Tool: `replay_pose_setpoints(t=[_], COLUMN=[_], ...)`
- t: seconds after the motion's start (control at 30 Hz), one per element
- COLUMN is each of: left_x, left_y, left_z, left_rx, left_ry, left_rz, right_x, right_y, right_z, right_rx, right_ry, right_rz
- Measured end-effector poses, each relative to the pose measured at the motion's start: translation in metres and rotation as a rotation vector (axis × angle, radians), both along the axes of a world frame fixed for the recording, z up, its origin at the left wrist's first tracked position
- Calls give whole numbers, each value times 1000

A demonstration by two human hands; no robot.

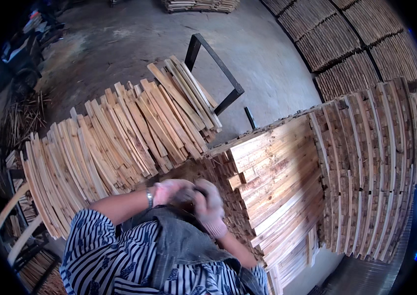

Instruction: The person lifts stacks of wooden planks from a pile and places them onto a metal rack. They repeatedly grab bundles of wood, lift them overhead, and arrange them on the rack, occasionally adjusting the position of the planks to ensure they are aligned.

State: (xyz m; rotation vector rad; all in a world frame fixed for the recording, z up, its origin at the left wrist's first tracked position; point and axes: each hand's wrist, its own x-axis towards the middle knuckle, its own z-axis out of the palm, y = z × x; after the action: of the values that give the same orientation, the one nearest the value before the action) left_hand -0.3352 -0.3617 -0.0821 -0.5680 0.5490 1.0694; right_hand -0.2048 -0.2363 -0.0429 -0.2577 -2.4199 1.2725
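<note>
In front of my chest my two gloved hands come together, partly smeared by motion. My left hand (170, 191), in a pale pinkish glove with a metal watch (150, 197) above it on the wrist, points its fingers toward the right hand. My right hand (210, 204), in a pale knit glove, is bent with its fingers curled in against the left hand's fingertips. A dark grey patch shows between them; whether it is a held thing or soiled glove I cannot make out. Just beyond the hands lies a long row of thin wooden slats (115, 140).
To my right stands a stack of flat-laid boards (277, 172), then a tall wall of stacked slats (366, 172). A black metal frame (218, 64) rises at the row's far end. More slat stacks (324, 34) stand at the back right. Scrap sticks (24, 115) lie left.
</note>
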Motion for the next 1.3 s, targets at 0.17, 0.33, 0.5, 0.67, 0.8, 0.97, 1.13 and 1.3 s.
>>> replay_pose_setpoints(t=[0.17, 0.33, 0.5, 0.67, 0.8, 0.97, 1.13, 1.3], left_x=[-32, 2, 65, 169, 241, 158, 142, 132], left_y=[-75, -163, -213, -232, -254, -183, -174, -172], left_z=[-97, -244, -238, -295, -372, -359, -350, -344], left_rx=[-144, -155, -407, -852, -715, -781, -761, -764], left_ry=[585, 1926, 1652, 1061, 1467, 898, 825, 813], left_rz=[548, -397, -647, -611, -1049, -419, -317, -257], right_x=[-162, -296, -389, -475, -501, -510, -496, -484], right_y=[-59, -33, 103, 198, 274, 322, 338, 295], right_z=[-63, -183, -319, -324, -361, -448, -461, -404], right_rx=[-289, -76, 598, 170, 225, 143, 113, 212], right_ry=[-501, -707, -688, -685, -777, -860, -982, -1042], right_rz=[-2, -22, 37, -441, -453, -275, 47, 82])
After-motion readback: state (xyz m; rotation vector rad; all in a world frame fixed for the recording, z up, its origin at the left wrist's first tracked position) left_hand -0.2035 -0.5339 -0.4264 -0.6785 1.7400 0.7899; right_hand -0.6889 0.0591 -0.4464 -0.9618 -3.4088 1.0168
